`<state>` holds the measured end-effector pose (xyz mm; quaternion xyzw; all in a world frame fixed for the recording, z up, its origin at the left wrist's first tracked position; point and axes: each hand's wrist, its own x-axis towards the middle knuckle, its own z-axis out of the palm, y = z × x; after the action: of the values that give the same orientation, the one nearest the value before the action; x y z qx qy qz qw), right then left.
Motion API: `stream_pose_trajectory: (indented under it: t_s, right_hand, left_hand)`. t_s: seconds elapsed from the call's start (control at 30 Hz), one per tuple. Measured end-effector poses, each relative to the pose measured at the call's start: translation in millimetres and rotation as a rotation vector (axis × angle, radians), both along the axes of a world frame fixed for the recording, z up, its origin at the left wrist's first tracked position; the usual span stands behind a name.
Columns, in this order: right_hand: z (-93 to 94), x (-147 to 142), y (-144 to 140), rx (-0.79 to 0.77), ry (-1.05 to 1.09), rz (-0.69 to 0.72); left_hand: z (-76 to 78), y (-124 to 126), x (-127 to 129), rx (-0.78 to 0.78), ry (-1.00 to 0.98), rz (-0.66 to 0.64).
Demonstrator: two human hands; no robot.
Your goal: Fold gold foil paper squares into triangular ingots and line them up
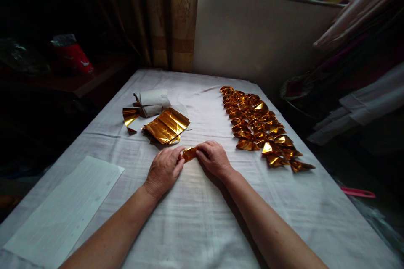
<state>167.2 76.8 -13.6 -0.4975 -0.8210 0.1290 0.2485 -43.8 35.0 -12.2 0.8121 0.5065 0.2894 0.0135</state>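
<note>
On the white cloth (202, 218), my left hand (164, 170) and right hand (213, 159) pinch one gold foil piece (189, 154). Both are clamped on it.

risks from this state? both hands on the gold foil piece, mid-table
1. The small gold foil piece is pinched between the left hand and right hand; thin foil may crease wrongly or tear if pressed unevenly.
2. The folded gold pieces lie close beside the right forearm; a sweep could scatter them.
3. The stack of gold sheets sits loose just past the left hand and might slide on the white cloth.
</note>
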Motion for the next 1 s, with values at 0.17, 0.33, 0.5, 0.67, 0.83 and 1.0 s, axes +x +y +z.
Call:
stream_pose_trajectory:
  t_s: [0.17,0.33,0.5,0.67,0.83,1.0]
  right_hand:
    - [0.5,-6.5,-2.6,-0.008,-0.026,-0.074]
    - [1.4,-10.8,-4.7,0.011,-0.061,-0.127]
    - [2.6,-13.1,-9.1,0.044,-0.104,-0.144]
    - [8.3,-16.1,-26.0,0.08,-0.178,0.103]
    - [14.8,-17.6,-34.3,-0.109,-0.318,0.104]
    - [15.7,-13.8,-32.8,-0.174,-0.375,0.006]
  left_hand:
    - [1.6,-0.7,1.5,-0.019,0.014,0.005]
    - [6.1,-0.9,2.8,-0.036,0.048,-0.041]
    - [4.0,0.5,2.2,0.022,0.075,-0.078]
    - [3.6,0.4,1.6,0.041,0.115,-0.082]
    - [4.9,-0.2,2.2,0.037,0.127,-0.077]
    - [5.7,-0.5,2.0,0.024,0.126,-0.073]
